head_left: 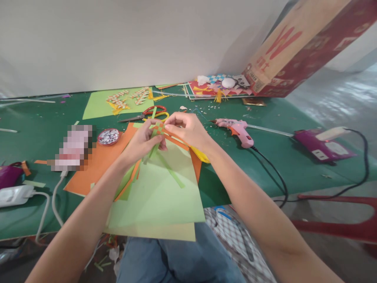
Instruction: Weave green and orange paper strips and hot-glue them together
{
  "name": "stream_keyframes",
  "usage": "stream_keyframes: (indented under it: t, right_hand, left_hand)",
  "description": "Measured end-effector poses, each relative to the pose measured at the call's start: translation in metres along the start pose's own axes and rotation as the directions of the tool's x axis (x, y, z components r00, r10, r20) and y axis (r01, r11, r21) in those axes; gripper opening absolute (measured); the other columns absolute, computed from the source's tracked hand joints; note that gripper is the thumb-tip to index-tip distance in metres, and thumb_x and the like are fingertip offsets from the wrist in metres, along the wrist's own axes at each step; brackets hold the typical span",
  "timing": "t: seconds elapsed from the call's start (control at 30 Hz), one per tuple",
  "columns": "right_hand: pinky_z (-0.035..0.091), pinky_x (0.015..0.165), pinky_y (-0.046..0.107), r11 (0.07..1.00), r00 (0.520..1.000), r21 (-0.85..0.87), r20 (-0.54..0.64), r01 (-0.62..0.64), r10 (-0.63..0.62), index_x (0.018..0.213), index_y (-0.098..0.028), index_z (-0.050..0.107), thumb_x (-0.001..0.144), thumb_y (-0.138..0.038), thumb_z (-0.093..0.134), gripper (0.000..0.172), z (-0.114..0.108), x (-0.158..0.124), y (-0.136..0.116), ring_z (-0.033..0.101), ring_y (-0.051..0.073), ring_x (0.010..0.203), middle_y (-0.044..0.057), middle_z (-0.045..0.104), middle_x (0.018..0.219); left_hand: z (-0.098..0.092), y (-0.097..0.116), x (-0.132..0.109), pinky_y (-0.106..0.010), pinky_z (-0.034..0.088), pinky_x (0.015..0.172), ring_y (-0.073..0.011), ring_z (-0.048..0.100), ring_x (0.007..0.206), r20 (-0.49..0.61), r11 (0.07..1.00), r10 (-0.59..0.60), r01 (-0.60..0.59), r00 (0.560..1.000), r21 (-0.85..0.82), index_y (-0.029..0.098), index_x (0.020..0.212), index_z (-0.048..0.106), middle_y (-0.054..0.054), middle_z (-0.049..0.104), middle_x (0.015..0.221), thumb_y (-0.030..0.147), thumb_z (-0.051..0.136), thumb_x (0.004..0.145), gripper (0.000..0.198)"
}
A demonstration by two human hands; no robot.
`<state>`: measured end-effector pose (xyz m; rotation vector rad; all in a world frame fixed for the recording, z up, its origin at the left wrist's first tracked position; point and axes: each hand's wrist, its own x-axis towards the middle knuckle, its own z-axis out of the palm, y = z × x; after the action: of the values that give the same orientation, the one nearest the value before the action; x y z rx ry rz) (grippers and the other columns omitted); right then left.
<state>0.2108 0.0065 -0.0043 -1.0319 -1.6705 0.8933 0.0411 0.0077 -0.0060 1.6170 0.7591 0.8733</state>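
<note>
Green and orange paper strips, woven into a small checkered piece point(159, 129), are held up between my two hands. My left hand point(146, 140) pinches the woven part from the left, thumb in front. From the right, my right hand point(186, 126) has thumb and forefinger closed at its upper right edge, where orange strips run out. Loose green strip ends point(171, 171) hang below over a light green paper sheet point(173, 196). Under that lies an orange sheet point(97, 173). Just behind my hands rest scissors point(157, 113) with red and yellow handles.
A pink glue gun point(240, 129) with its cord lies to the right, near a purple power block point(321, 147). On the left are a blurred-out phone point(75, 147) and a small round dish point(108, 136). A paper bag point(282, 47) stands at the back right.
</note>
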Motion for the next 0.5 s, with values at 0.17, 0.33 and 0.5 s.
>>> stream_keyframes:
  t: [0.17, 0.33, 0.5]
  right_hand:
    - [0.047, 0.079, 0.032, 0.999, 0.999, 0.031, 0.051, -0.016, 0.014, 0.078, -0.018, 0.058, 0.073, -0.03, 0.065, 0.014, -0.0009, -0.0011, -0.0004, 0.059, 0.015, 0.08, 0.001, 0.064, 0.082]
    - [0.046, 0.085, 0.034, 0.999, 0.992, 0.039, 0.123, -0.004, -0.001, 0.083, -0.019, 0.055, 0.069, -0.029, 0.069, 0.022, -0.0013, 0.0, 0.0035, 0.059, 0.017, 0.091, 0.002, 0.063, 0.09]
    - [0.046, 0.084, 0.034, 0.997, 0.993, 0.074, 0.116, -0.013, 0.005, 0.085, -0.02, 0.053, 0.067, -0.024, 0.068, 0.024, -0.0013, 0.0027, 0.0085, 0.059, 0.017, 0.09, 0.002, 0.063, 0.091]
  left_hand:
    - [-0.0006, -0.0015, 0.0007, -0.027, 0.052, 0.058, -0.0129, 0.065, 0.055, -0.017, 0.999, 0.035, -0.035, 0.999, -0.01, 0.019, 0.097, 0.045, 0.004, 0.064, 0.06, 0.028, 0.063, 0.08, 0.026]
    - [-0.0013, -0.0037, 0.0013, -0.028, 0.053, 0.058, -0.0136, 0.065, 0.055, -0.047, 0.998, 0.052, -0.053, 0.998, -0.02, 0.019, 0.1, 0.043, 0.004, 0.065, 0.061, 0.031, 0.065, 0.081, 0.032]
    - [-0.0016, -0.0033, 0.0014, -0.029, 0.053, 0.058, -0.0144, 0.065, 0.056, -0.053, 0.999, 0.045, -0.045, 0.998, -0.002, 0.02, 0.098, 0.044, 0.003, 0.065, 0.064, 0.035, 0.068, 0.079, 0.034]
